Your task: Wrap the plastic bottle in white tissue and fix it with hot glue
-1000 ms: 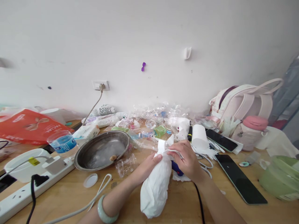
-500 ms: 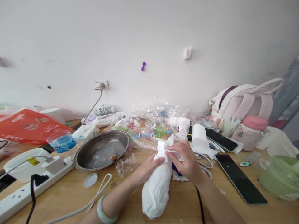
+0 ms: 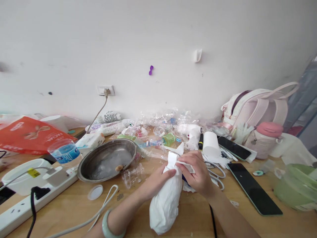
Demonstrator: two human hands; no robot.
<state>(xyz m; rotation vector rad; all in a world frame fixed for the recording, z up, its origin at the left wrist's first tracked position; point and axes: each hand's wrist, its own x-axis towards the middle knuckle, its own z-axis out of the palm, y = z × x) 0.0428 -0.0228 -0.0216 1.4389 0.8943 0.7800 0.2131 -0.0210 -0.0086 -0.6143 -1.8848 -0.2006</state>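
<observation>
A bulging bundle wrapped in white tissue paper [image 3: 164,201] stands tilted on the wooden table [image 3: 69,211] in front of me. My left hand [image 3: 156,181], a pale green bangle on its wrist, grips the bundle's upper part from the left. My right hand [image 3: 195,172] pinches the loose tissue end at the top right of the bundle. What the tissue covers is hidden. A dark blue object [image 3: 184,180] peeks out just behind the bundle, under my right hand.
A steel bowl [image 3: 85,168] lies left of my hands, with a white power strip [image 3: 15,215], cables and a cut bottle [image 3: 64,152] beyond. Clear plastic scraps [image 3: 160,127] pile at the wall. Right: tissue roll [image 3: 210,143], two dark phones [image 3: 252,188], pink bag [image 3: 257,107], green bowl [image 3: 297,188].
Both hands stay on the wrapped bundle. The right hand's fingers have shifted slightly on the tissue at the top; the bundle has barely moved.
</observation>
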